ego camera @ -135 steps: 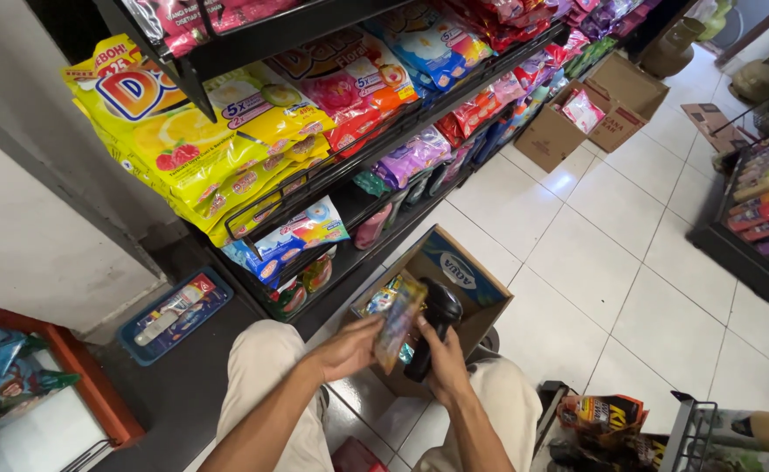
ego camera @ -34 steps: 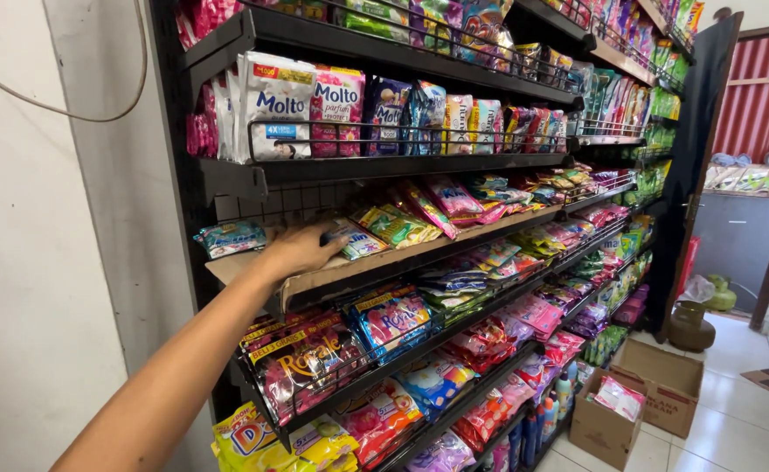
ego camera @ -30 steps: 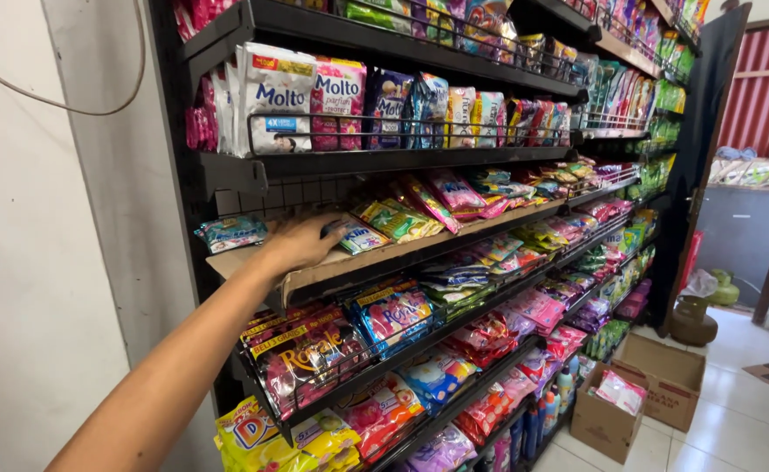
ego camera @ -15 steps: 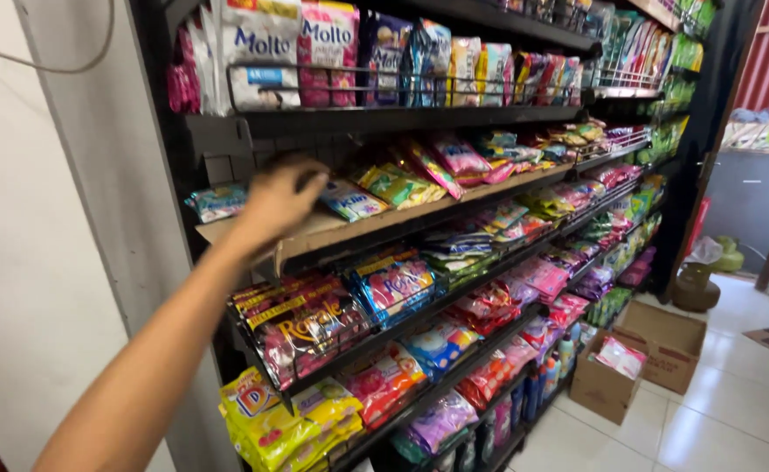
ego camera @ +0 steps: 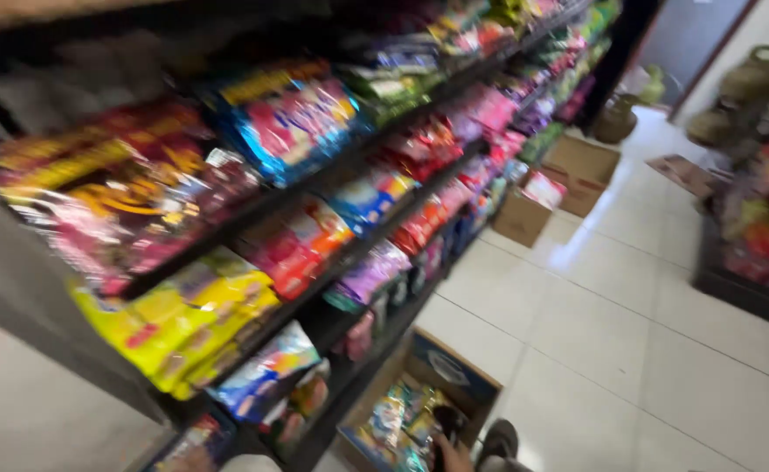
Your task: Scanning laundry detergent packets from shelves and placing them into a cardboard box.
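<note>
1. my right hand [ego camera: 456,456], if i read that sliver at the near bottom edge correctly, sits just over the open brown cardboard box [ego camera: 481,385] on the floor at the foot of the shelves. too little of it shows to tell whether it is open, closed or gripping. my left hand is out of view.
2. a small dark object [ego camera: 444,421] sits just beside that hand, over the shiny snack packets [ego camera: 391,424] packed in the box. if the grip on it is loose, i judge it could drop among the packets and be hard to find.
3. the box stands close against the black metal shelving rack [ego camera: 349,258]. an elbow or wrist lifting from it could catch the low-hanging yellow snack bags [ego camera: 183,323] or the blue packet [ego camera: 266,371] under them and pull them off the shelf edge.
4. the glossy white tiled floor [ego camera: 629,350] looks slick, and the box's raised flap juts to the right, so it could trip a foot.
5. hard to make out: the whole picture is smeared, so packet kinds are only colours. the grey rounded shape [ego camera: 500,437] just right of the hand may be a shoe or a knee; i cannot say which. the box's near end is cut off, and the far brown carton [ego camera: 524,218] shows only a red and white blur inside.
</note>
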